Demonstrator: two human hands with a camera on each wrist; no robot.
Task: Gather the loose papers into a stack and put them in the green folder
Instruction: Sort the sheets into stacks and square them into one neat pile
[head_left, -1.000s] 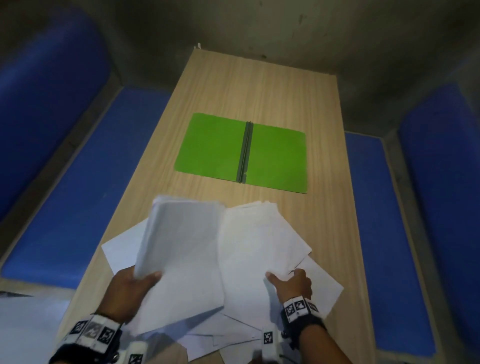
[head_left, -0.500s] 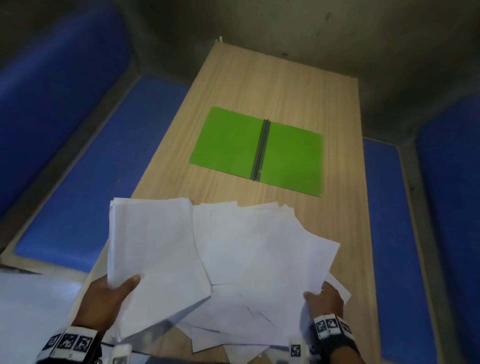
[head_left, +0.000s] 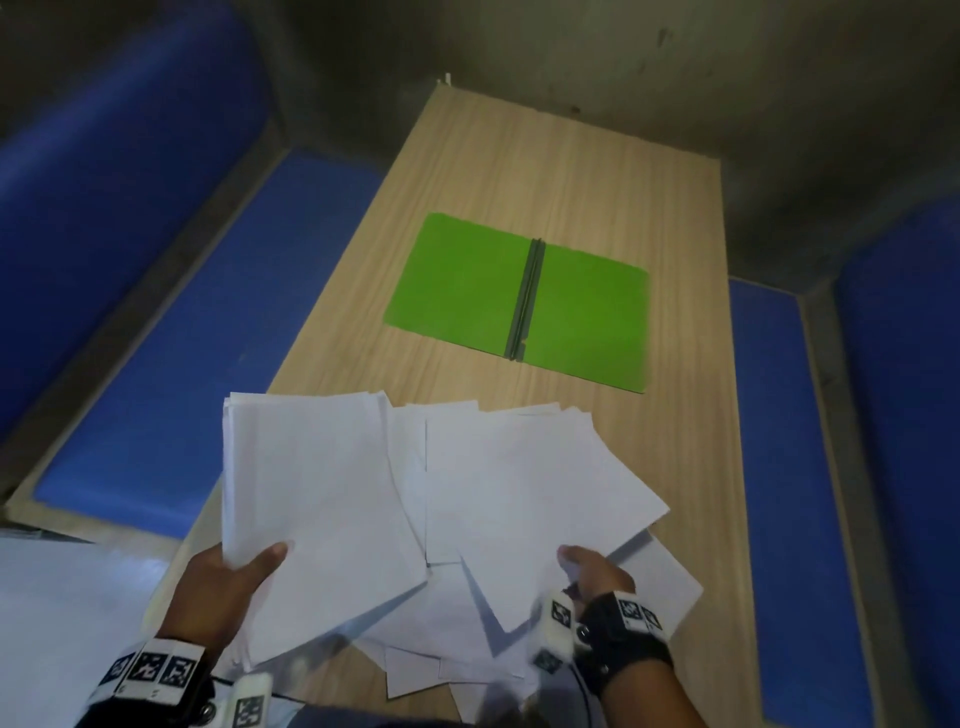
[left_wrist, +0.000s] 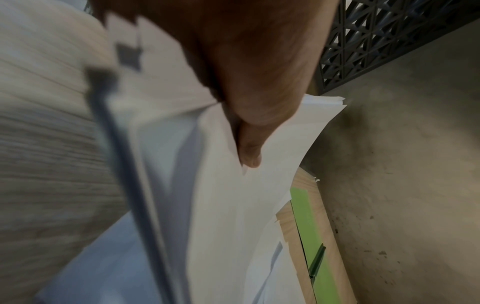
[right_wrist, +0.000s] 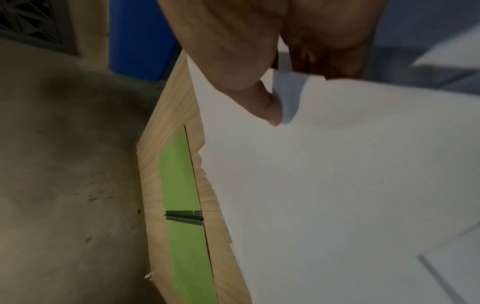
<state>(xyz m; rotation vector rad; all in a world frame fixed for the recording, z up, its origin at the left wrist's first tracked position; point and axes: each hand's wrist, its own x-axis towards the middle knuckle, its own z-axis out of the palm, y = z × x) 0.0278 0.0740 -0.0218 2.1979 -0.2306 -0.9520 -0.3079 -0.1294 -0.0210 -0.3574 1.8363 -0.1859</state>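
The green folder (head_left: 519, 304) lies open and flat on the wooden table (head_left: 545, 171), its dark spine in the middle; it also shows as a thin strip, the folder (left_wrist: 309, 222) and folder (right_wrist: 182, 185). My left hand (head_left: 228, 577) grips a lifted bundle of white papers (head_left: 311, 493) by its near edge, thumb on top; the same papers (left_wrist: 246, 205) fill the left wrist view. My right hand (head_left: 592, 571) pinches the near corner of a fanned pile of loose sheets (head_left: 519, 493), thumb over the sheets (right_wrist: 337, 185). More sheets lie under both piles.
Blue padded benches (head_left: 197, 338) run along both sides of the table, with another bench (head_left: 779, 441) on the right. A concrete wall (head_left: 571, 52) stands beyond the far table end. Bare table shows between the papers and the folder.
My left hand has drawn its bundle down and to the left, flatter. My right hand moved right to the pile's near right corner and now pinches it.
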